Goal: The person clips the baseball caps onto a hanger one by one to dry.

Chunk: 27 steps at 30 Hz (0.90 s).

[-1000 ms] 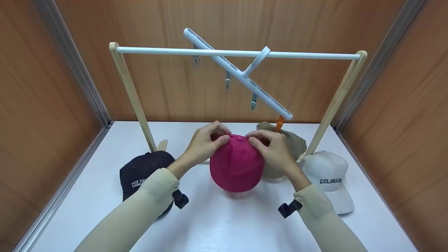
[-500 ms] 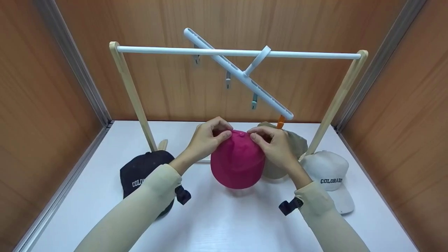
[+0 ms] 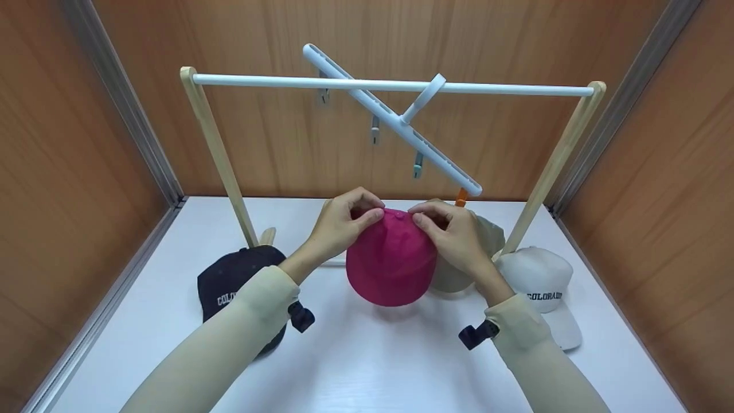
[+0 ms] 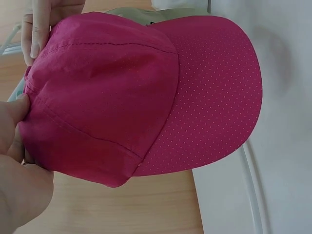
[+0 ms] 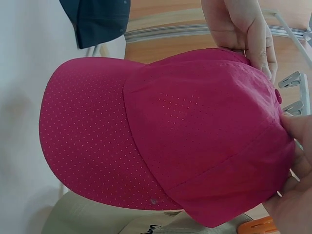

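since the earlier frame, the pink cap (image 3: pixel 391 261) and the two hands together have gone a little upward, toward the hanger (image 3: pixel 390 117). the left hand (image 3: pixel 344 221) pinches the top of this cap between thumb and fingers; the right hand (image 3: pixel 454 235) pinches it in the same way, on the other side of the button (image 3: pixel 399 215). the cap is held above the table (image 3: pixel 373 370), below the hanger and apart from it, with its brim pointing downward.

the hanger hooks aslant over the white bar (image 3: pixel 269 81), and gray clips (image 3: pixel 375 134) hang from it. at its near end is an orange clip (image 3: pixel 461 197), with the khaki cap (image 3: pixel 491 236) just under it, partly hidden by the right hand. the black cap (image 3: pixel 238 278) is at the left, the white cap (image 3: pixel 533 275) at the right.
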Each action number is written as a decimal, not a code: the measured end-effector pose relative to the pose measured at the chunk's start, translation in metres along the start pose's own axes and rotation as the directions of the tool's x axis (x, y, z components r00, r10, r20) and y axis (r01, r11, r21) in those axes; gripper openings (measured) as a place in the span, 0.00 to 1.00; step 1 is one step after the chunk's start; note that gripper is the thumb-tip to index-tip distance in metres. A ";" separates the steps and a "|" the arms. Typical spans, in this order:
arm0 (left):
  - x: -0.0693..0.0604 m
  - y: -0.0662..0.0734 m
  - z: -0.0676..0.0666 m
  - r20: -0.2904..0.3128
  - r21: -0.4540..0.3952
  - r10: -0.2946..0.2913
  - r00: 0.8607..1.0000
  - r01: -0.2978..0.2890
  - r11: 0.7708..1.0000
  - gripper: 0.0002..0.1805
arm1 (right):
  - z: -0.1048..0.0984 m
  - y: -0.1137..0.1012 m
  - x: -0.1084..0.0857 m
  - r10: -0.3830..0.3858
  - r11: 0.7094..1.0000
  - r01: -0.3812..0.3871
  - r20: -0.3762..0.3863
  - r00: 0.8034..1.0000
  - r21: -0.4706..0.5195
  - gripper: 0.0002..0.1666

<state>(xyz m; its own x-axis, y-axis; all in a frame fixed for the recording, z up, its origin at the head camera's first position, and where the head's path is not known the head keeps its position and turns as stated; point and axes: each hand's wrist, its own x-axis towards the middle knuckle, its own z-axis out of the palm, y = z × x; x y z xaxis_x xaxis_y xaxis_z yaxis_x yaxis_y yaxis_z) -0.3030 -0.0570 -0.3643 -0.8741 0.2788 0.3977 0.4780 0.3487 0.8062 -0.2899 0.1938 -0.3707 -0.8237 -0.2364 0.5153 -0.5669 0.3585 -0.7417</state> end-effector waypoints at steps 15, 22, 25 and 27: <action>0.003 0.007 0.001 -0.030 0.037 0.042 0.999 -0.041 0.998 0.09 | -0.007 -0.007 0.006 0.006 0.999 -0.007 -0.006 1.000 -0.045 0.12; 0.005 0.011 -0.001 -0.041 0.042 0.046 0.998 -0.044 0.998 0.07 | -0.011 -0.009 0.010 0.000 0.998 0.000 -0.004 1.000 -0.063 0.11; 0.006 0.013 -0.002 -0.051 0.041 0.053 0.997 -0.051 0.998 0.06 | -0.012 -0.008 0.011 0.010 0.998 -0.010 -0.006 1.000 -0.059 0.12; 0.007 0.014 -0.003 -0.059 0.042 0.059 0.997 -0.056 0.998 0.06 | -0.012 -0.007 0.012 0.014 0.998 -0.015 -0.007 1.000 -0.056 0.12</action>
<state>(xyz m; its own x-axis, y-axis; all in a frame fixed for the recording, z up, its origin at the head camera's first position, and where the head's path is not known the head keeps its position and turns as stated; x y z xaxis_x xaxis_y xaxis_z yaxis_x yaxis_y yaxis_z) -0.3022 -0.0526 -0.3488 -0.8480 0.2456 0.4697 0.5298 0.3694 0.7634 -0.2959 0.1995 -0.3538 -0.8318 -0.2247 0.5076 -0.5532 0.4122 -0.7240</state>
